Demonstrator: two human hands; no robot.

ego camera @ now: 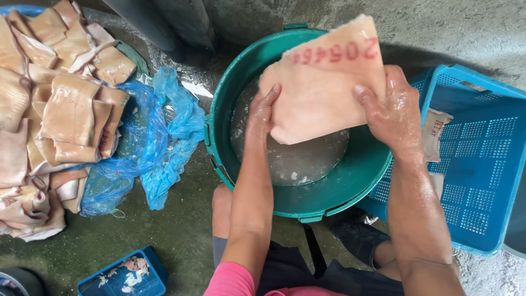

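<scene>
You hold a pale slab of pork skin (323, 87) over the green tub (246, 71), its lower edge hanging just above the cloudy water (296, 161) inside; the slab's upper part carries a red stamped marking, and its top corner tilts up toward the far rim of the tub. Your left hand (261, 112) clasps the slab's left edge, fingers spread up along the surface with the thumb side hidden behind it; the wrist is straight and the forearm runs down and back toward your body, nearly vertical in the view. Your right hand (392, 112) grips the right edge, thumb laid across the front face, the remaining fingers wrapped behind and out of sight; the skin of this hand and forearm looks wet and shiny, and the forearm angles down to the lower right. Both hands are closed on the slab, one on each side. Small white scraps float in the water. To the right, touching the tub, a blue perforated crate (482, 159) sits tilted, with one piece of skin (435, 131) resting against its near wall. To the left, well apart, a pile of skin slabs (60, 109) lies on crumpled blue plastic sheeting (159, 131). A small blue tray (123, 274) with scraps sits on the wet concrete floor (181, 225) near your knee.
</scene>
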